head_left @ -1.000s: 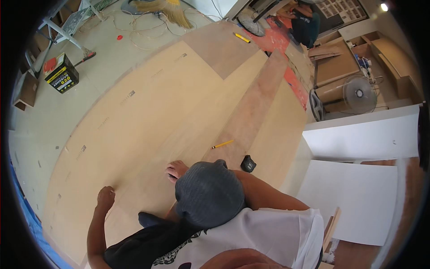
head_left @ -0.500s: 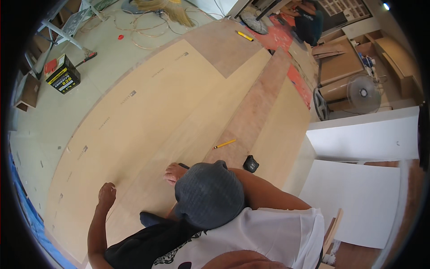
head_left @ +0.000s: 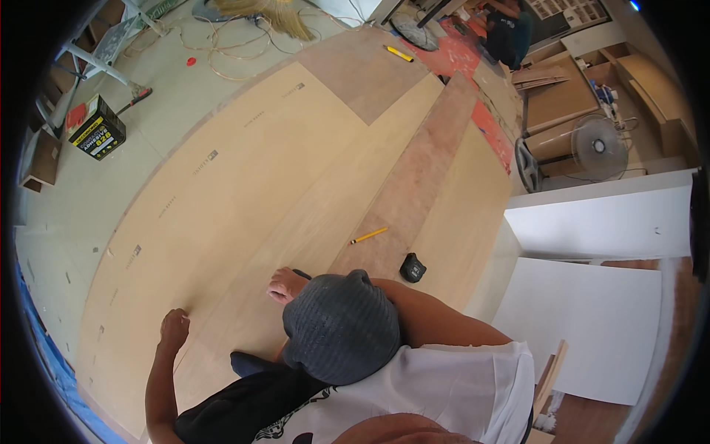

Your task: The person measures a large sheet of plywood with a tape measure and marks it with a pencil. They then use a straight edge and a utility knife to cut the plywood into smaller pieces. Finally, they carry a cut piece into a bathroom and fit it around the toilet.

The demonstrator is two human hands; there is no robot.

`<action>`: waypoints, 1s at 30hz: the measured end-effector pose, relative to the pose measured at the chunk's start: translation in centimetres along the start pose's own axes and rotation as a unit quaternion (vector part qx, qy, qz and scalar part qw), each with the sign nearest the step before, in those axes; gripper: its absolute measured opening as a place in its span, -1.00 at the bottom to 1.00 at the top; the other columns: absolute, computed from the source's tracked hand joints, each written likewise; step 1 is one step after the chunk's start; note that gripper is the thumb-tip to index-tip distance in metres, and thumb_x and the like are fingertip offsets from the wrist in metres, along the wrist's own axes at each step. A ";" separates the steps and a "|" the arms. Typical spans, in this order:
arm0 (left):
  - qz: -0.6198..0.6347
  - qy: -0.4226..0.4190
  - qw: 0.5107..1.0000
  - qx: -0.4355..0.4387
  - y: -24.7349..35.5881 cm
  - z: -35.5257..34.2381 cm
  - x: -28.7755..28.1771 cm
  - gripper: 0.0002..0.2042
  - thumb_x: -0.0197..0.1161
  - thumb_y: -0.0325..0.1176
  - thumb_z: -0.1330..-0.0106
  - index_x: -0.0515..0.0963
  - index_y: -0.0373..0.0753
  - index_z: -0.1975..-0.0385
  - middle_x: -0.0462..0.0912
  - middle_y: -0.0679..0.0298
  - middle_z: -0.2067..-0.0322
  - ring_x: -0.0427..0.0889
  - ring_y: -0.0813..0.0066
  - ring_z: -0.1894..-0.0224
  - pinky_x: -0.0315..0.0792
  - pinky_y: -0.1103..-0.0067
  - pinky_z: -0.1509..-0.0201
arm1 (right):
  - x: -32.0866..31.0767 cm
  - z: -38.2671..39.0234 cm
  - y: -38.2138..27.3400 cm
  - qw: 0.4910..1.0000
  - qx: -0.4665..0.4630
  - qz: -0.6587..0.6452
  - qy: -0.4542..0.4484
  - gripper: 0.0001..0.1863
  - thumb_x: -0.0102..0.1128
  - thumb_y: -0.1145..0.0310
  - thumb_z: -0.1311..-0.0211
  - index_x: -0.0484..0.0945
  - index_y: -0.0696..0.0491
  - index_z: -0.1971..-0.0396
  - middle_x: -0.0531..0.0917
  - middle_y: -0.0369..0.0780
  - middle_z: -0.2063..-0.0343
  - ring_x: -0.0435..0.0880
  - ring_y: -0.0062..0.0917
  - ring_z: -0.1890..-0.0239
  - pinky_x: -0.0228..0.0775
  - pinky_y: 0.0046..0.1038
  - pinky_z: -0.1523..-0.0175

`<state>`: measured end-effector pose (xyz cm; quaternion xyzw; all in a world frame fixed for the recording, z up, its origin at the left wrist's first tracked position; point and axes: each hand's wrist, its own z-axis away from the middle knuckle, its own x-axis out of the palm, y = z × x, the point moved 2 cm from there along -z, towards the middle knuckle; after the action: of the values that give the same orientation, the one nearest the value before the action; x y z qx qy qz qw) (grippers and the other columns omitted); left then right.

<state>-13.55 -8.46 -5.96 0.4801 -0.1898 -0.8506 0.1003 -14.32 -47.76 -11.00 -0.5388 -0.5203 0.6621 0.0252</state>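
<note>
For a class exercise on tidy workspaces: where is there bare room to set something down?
Widest: the board, from the left hand and right hand up to the brown sheet. A smaller patch lies between the hands. Crowded: beside the right arm, with pencil and tape measure.

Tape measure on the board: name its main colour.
The tape measure is mainly black; best in the head view.

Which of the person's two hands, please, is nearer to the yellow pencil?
Right. The right hand lies left of and below the yellow pencil in the picture; the left hand lies farther left and lower.
</note>
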 end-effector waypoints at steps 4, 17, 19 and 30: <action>-0.002 -0.008 1.000 -0.008 0.2 0.0 -0.1 -0.86 0.15 -0.44 -0.15 0.56 -0.32 0.35 0.61 -0.04 0.33 0.59 0.01 0.20 0.45 0.26 0.09 | -0.2 -0.2 -0.2 1.000 0.010 0.003 -0.011 -0.96 0.27 0.46 -0.07 0.57 0.02 0.49 0.58 -0.28 0.54 0.55 -0.38 0.36 0.31 -0.30 0.19; -0.002 -0.010 1.000 0.000 -0.2 -0.2 0.1 -0.85 0.17 -0.43 -0.13 0.56 -0.32 0.34 0.62 -0.02 0.32 0.59 0.03 0.19 0.45 0.27 0.07 | -0.1 -0.2 -0.1 1.000 0.003 0.002 0.000 -0.96 0.26 0.45 -0.07 0.58 0.04 0.47 0.59 -0.28 0.52 0.56 -0.38 0.34 0.32 -0.31 0.18; 0.003 -0.015 1.000 -0.011 0.3 -0.1 -0.2 -0.85 0.17 -0.42 -0.13 0.56 -0.32 0.34 0.62 -0.01 0.32 0.60 0.03 0.19 0.45 0.28 0.07 | -0.3 -0.1 -0.2 1.000 0.008 -0.002 0.000 -0.96 0.26 0.46 -0.05 0.57 0.04 0.47 0.59 -0.28 0.52 0.55 -0.38 0.33 0.32 -0.31 0.17; 0.003 -0.012 1.000 -0.004 0.1 -0.1 -0.2 -0.85 0.17 -0.44 -0.14 0.58 -0.32 0.33 0.63 -0.01 0.33 0.61 0.05 0.21 0.47 0.29 0.08 | 0.3 -0.1 -0.2 0.999 0.003 -0.005 0.047 -0.94 0.26 0.47 -0.04 0.54 0.02 0.51 0.57 -0.27 0.54 0.55 -0.38 0.36 0.31 -0.32 0.20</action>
<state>-13.33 -8.53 -5.79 0.4690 -0.1892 -0.8566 0.1027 -14.45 -47.43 -11.00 -0.5666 -0.5194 0.6373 0.0546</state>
